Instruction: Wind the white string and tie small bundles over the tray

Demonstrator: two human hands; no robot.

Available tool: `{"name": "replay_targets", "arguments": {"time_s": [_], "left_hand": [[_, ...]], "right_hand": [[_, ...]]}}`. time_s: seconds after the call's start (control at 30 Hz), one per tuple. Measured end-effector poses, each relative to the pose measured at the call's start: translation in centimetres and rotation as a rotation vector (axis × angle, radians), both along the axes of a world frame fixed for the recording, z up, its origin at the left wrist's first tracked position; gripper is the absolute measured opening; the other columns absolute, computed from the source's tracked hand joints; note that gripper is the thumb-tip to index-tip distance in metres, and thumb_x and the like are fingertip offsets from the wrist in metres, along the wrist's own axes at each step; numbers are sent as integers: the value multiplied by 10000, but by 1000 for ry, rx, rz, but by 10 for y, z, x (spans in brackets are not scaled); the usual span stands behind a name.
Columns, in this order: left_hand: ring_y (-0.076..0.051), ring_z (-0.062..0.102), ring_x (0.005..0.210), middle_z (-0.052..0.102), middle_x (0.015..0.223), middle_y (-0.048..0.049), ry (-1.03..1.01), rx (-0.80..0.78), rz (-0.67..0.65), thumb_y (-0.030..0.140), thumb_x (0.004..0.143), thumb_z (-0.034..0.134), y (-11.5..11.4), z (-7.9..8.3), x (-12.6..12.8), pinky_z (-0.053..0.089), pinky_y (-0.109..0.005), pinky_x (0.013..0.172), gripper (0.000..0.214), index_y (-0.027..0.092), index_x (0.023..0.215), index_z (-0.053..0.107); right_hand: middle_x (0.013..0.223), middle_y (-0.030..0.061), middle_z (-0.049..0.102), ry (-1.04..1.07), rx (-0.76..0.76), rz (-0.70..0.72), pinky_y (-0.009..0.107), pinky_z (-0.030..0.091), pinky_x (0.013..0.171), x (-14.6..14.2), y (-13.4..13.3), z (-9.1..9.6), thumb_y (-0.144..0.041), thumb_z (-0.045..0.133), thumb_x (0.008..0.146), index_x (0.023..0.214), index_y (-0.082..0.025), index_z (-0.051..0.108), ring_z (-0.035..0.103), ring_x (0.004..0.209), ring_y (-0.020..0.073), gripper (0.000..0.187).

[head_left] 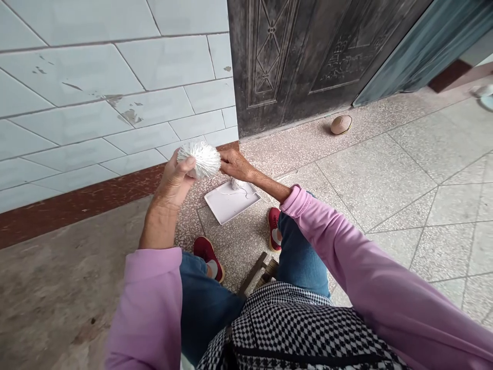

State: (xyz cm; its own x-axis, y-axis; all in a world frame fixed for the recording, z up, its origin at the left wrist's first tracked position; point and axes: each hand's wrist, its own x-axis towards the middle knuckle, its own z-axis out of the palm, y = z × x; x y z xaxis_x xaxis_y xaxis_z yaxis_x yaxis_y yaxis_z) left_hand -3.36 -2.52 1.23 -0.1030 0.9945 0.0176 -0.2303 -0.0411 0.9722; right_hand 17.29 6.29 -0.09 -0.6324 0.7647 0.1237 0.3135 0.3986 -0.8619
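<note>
A thick ball of white yarn [204,160] is held up in front of me, near the tiled wall. My left hand [169,182] wraps its left side, the thumb pressed over the front. At the ball's right edge is my right hand [236,167], its fingers curled together against the yarn; any single strand between them is too fine to see. Below, on the floor, lies a shallow white tray [227,208] with a small clump of white yarn [238,184] at its far edge. Loose strands trail from the clump across the tray's right side.
A tiled wall [77,72] rises on the left, beside a dark carved door [300,56]. A rounded brown object [341,125] lies by the threshold. A blue-green curtain [416,56] hangs at right. Part of a wooden stool [254,272] shows between my legs, near my red shoes [206,252].
</note>
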Motion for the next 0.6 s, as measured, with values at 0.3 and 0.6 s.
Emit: {"name": "replay_targets", "arguments": {"time_s": [0.3, 0.6], "left_hand": [[-326, 755, 1207, 833, 1182, -107, -81, 29, 306, 603, 554, 1211, 16, -17, -11, 708, -445, 1021, 863, 216, 1162, 736], [-360, 730, 1176, 847, 1192, -86, 508, -89, 175, 440, 475, 1227, 14, -15, -9, 609, -511, 1126, 1003, 142, 1346, 827]], "right_hand": [[765, -12, 615, 13, -58, 213, 349, 438, 817, 16, -20, 10, -152, 676, 1235, 938, -188, 765, 584, 796, 205, 313], [730, -72, 501, 358, -163, 225, 277, 350, 639, 24, 0, 11, -378, 871, 1286, 965, -187, 719, 392, 699, 132, 403]]}}
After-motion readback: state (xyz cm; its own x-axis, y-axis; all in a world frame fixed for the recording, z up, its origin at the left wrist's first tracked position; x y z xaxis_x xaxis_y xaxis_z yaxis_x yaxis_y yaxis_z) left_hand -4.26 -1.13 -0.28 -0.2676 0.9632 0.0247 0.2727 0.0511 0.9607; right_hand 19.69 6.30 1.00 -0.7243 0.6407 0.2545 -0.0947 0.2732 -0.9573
